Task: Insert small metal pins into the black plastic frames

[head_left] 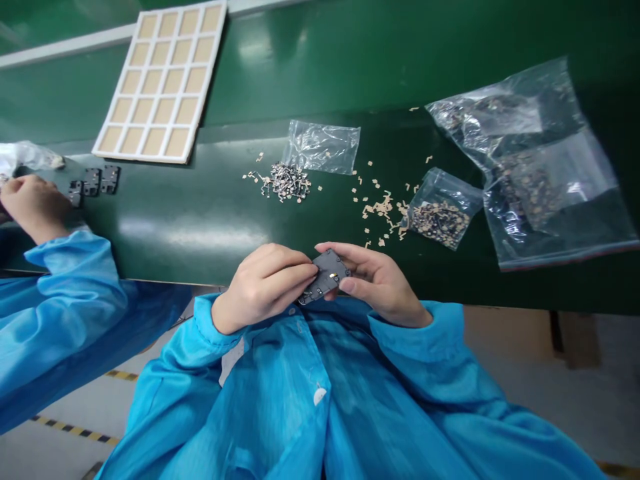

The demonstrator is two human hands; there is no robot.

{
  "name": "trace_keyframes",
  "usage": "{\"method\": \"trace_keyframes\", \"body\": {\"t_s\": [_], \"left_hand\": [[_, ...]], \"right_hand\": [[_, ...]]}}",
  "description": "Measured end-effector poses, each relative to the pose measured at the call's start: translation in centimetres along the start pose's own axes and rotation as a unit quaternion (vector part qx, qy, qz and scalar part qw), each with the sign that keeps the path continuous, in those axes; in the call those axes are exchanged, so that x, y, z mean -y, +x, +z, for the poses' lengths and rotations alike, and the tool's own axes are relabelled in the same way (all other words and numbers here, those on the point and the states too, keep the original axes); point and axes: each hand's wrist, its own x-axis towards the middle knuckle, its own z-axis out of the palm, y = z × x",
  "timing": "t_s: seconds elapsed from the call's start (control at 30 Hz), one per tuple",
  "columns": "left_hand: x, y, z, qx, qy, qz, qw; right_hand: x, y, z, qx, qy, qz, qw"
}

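a small dark metal plate (327, 273) with a gold-coloured spot on its face sits between both hands, right over the near edge of the green table (200, 233). the left hand (263, 287) has its grip closed, fingers curled across the plate's left side. the right hand (377, 280) is closed on it too, thumb along the top edge and fingers curled beneath, so both grips have firm hold and neither stands open.

the plate is small and smooth-edged, so a loosened grip could let it slip over the table edge toward the floor, or onto the loose parts. a sleeve of the blue smock (215, 327) dragged forward could also sweep those parts off the table.

at 11 o'clock lies a heap of small silvery metal parts (285, 181), just below a clear zip bag (323, 147). beige flakes (380, 210) are scattered at 1 o'clock, beside a small bag of parts (440, 220). a large zip bag (530, 167) lies at 2 o'clock. a beige gridded tray (160, 80) sits at 10 o'clock. at 9 o'clock, a co-worker's hand (35, 207) lies just beside three dark brackets (93, 181).
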Motion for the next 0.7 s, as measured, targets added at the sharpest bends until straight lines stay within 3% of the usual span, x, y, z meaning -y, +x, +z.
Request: {"method": "trace_keyframes", "body": {"t_s": [0.27,0.7], "left_hand": [[-0.3,0.0,-0.6,0.016,0.044,0.082,0.995],[-0.7,1.0,-1.8,0.032,0.144,0.199,0.969]], "right_hand": [[0.1,-0.1,0.2,0.031,0.047,-0.012,0.998],[0.3,0.1,0.6,0.017,-0.007,-0.027,0.999]]}}
